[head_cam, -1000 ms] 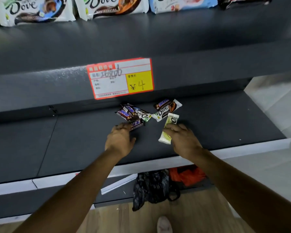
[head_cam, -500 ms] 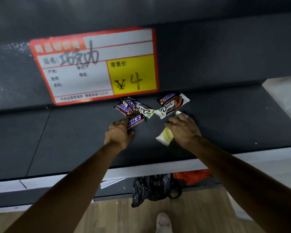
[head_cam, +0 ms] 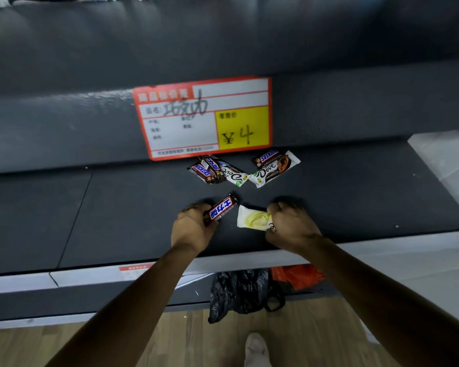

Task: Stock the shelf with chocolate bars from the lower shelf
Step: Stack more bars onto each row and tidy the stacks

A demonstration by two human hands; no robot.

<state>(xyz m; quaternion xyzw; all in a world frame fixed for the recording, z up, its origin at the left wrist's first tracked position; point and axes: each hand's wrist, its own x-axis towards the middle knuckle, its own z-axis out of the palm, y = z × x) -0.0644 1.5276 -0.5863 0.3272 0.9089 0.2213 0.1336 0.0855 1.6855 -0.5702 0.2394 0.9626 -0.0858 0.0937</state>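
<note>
The left hand [head_cam: 192, 229], right hand [head_cam: 292, 226] and both forearms are bare; the foot [head_cam: 256, 349] wears perhaps a pale sock or shoe.

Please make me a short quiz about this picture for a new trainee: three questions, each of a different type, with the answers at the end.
1. Multiple choice: what does the left hand hold? A) a brown bar with blue lettering B) a bottle C) nothing
2. True or false: the right hand rests flat and empty on the lower shelf.
3. Fill in: the price tag shows ¥__.
Key: 1 is A. 2 is false: it grips a white and yellow-green bar. 3 is 4.
</note>
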